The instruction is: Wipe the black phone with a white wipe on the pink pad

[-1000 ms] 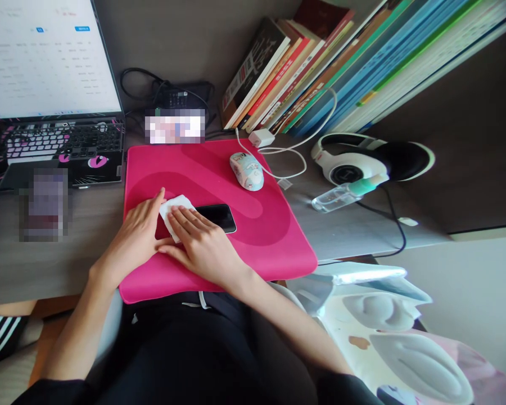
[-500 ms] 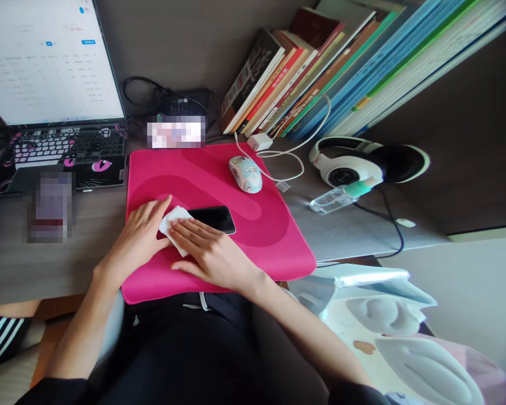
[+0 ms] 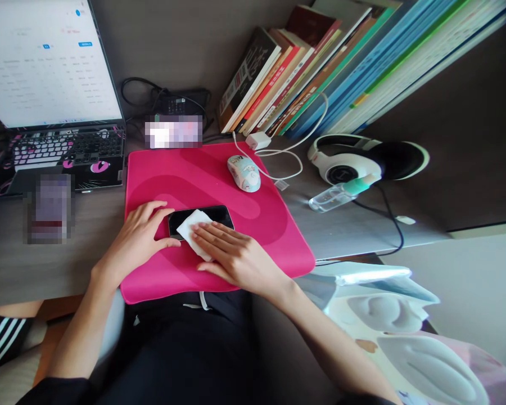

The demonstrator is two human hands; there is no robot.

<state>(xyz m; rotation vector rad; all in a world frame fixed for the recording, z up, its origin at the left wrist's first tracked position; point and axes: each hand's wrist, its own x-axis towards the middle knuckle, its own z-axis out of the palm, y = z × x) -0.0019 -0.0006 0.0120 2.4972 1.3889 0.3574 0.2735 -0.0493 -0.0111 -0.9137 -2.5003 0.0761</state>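
A black phone [image 3: 220, 215] lies flat on the pink mat [image 3: 274, 247], its screen up. My right hand [image 3: 231, 253] presses a folded white cloth or tissue [image 3: 188, 226] onto the screen with its fingers laid flat over it. At the phone's left end is my left hand [image 3: 141, 239], fingers apart and curved, with thumb and fingertips at the phone's edge. Part of the phone is hidden under the cloth and my right fingers.
A patterned mouse [image 3: 244, 174] sits on the mat's back right. Behind are leaning books [image 3: 270, 84] and a white charger [image 3: 258, 140]. Headphones [image 3: 346, 160] and a clear bottle [image 3: 331, 198] lie right. A laptop [image 3: 67, 152] stands left; a person's leg shows lower left.
My right hand has slid the white cloth to the right along the phone, uncovering its left end. The fingers of my left hand have curved in more at that end.
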